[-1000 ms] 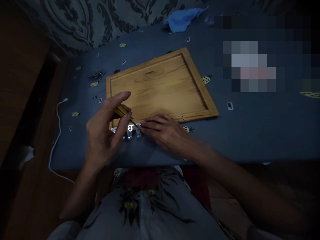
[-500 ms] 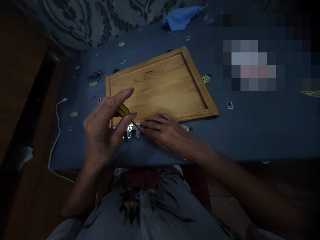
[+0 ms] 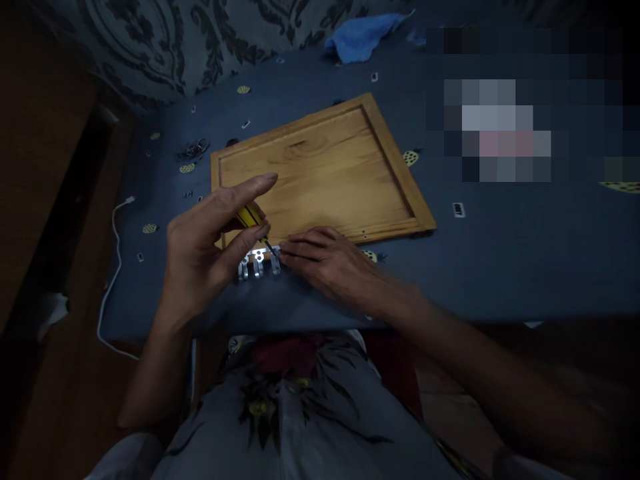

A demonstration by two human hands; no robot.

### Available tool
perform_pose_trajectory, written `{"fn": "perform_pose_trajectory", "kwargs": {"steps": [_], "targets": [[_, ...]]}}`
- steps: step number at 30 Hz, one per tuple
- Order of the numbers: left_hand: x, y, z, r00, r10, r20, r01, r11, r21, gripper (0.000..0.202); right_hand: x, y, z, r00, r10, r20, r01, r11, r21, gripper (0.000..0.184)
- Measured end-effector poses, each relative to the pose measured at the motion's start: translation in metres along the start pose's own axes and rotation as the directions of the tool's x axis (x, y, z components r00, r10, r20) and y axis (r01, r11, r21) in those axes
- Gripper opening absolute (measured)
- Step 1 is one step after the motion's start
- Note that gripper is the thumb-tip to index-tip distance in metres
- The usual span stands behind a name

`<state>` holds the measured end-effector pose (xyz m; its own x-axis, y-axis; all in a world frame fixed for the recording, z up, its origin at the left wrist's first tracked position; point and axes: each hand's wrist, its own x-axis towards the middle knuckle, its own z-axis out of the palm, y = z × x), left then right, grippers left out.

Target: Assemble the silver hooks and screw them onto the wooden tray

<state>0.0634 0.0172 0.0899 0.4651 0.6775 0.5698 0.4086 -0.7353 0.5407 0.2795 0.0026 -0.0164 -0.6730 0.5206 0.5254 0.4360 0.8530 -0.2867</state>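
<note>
My left hand (image 3: 205,250) is closed on a yellow-and-black screwdriver (image 3: 251,216), its index finger raised off the handle. The thin shaft slants down to the right, its tip at a shiny metal hook rail (image 3: 259,255) on the near edge of a framed wooden board (image 3: 320,173). Several hooks hang from the rail over the cloth. My right hand (image 3: 330,263) lies across that same edge, fingers together and fingertips pressed on the rail beside the screwdriver tip. Its thumb is hidden, as is whatever part of the rail lies beneath it.
A patterned dark blue cloth (image 3: 525,267) covers the table. Behind the board lies a blue rag (image 3: 363,37). Left of it are a tangle of dark wire (image 3: 195,149), small metal bits (image 3: 188,194) and a white cable (image 3: 116,247). A blurred-out patch hides the far right.
My left hand has turned slightly around the screwdriver, showing more of its yellow handle and of the hooks. My right hand and the board have stayed put.
</note>
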Motion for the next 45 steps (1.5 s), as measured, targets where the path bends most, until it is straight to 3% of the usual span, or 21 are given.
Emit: {"fn": "perform_pose_trajectory", "kwargs": {"steps": [6,13,16,20,27,33,39,45], "targets": [[0.000,-0.001,0.000,0.998,-0.058,0.006,0.058,0.998,-0.021,0.045,0.001,-0.001,0.000,1.000,0.008,0.004,-0.007,1.000,-0.027,0.031],[-0.009,0.007,0.006,0.949,-0.146,-0.279,0.146,0.989,-0.022,0.046,0.000,-0.001,-0.001,1.000,0.021,0.014,-0.022,1.000,0.006,0.031],[-0.012,0.010,0.005,0.945,-0.168,-0.282,0.180,0.984,0.018,0.046,-0.001,0.001,0.001,0.999,0.001,-0.032,-0.001,1.000,0.007,0.030],[-0.014,0.008,0.005,0.951,-0.138,-0.278,0.171,0.980,0.098,0.043,0.000,0.000,-0.001,1.000,0.012,-0.004,-0.011,0.999,0.034,0.032],[-0.019,-0.001,0.008,0.961,-0.114,-0.254,0.136,0.988,0.073,0.051,0.003,-0.003,-0.004,0.999,0.032,0.025,-0.033,0.999,0.032,0.032],[-0.020,0.003,0.017,0.931,-0.229,-0.283,0.215,0.973,-0.080,0.049,0.002,-0.002,-0.002,1.000,0.016,-0.002,-0.016,1.000,-0.001,0.028],[-0.017,0.013,0.024,0.918,-0.324,-0.230,0.255,0.925,-0.283,0.028,0.001,-0.003,-0.002,0.998,-0.005,-0.060,0.003,0.999,-0.037,0.026],[-0.013,0.018,0.035,0.898,-0.383,-0.217,0.257,0.857,-0.446,0.017,0.002,-0.002,-0.003,1.000,0.016,0.006,-0.016,1.000,0.006,0.029]]}}
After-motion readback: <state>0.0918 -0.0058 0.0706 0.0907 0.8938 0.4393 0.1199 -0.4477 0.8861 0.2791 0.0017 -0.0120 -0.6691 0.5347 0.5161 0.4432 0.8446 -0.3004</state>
